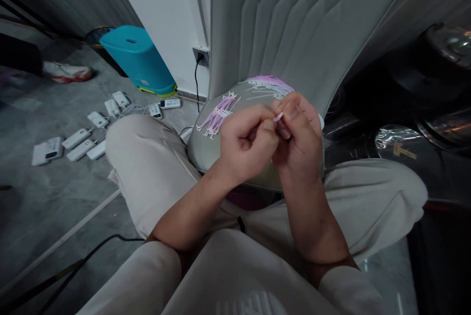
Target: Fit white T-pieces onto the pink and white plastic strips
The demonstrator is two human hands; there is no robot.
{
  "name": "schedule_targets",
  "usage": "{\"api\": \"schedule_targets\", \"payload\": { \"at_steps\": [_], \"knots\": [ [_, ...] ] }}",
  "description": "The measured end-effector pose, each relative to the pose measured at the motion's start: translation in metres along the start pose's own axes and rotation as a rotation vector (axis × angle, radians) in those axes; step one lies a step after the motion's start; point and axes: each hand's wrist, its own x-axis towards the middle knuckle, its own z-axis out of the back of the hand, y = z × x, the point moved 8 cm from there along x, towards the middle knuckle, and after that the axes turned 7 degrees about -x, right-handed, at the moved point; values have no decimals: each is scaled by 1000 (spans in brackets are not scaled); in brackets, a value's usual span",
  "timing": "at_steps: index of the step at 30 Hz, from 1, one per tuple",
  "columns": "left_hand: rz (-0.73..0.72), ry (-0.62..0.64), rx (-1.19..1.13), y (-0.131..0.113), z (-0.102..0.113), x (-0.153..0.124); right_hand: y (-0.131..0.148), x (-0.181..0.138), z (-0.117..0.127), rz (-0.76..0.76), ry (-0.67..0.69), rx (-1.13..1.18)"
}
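Note:
Pinched between my two hands is a thin purple-and-white strip (278, 117); only a short piece of it shows. My left hand (248, 145) is closed round its purple part, thumb on top. The thumb and fingers of my right hand (300, 131) press together on the whitish part. Both hands meet above the front of a grey chair seat (206, 150). A bunch of purple strips with white ends (217, 116) lies on the seat, left of my hands. Behind my hands is a looser pile of pink-purple and white strips (268, 84), partly covered by my right fingers.
The grey chair back (287, 20) rises behind the seat, between my knees. On the floor at left lie several white power banks (79, 138) with cables. A blue bin (136, 57) stands by the wall socket (201, 56). Dark shiny objects (401, 138) stand at right. Another person's shoe (69, 72) shows far left.

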Motion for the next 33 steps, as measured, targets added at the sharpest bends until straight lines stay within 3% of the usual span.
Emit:
{"api": "schedule_targets", "payload": {
  "at_steps": [9, 16, 33],
  "knots": [
    [-35, -23, -14, -1, 0, -1, 2, -1, 0, 6, -15, -50],
    [-40, -28, -11, 0, 0, -1, -1, -1, 0, -6, -13, 43],
    [-5, -12, 57, 4, 0, -1, -3, -2, 7, -15, -100, -118]
  ]
}}
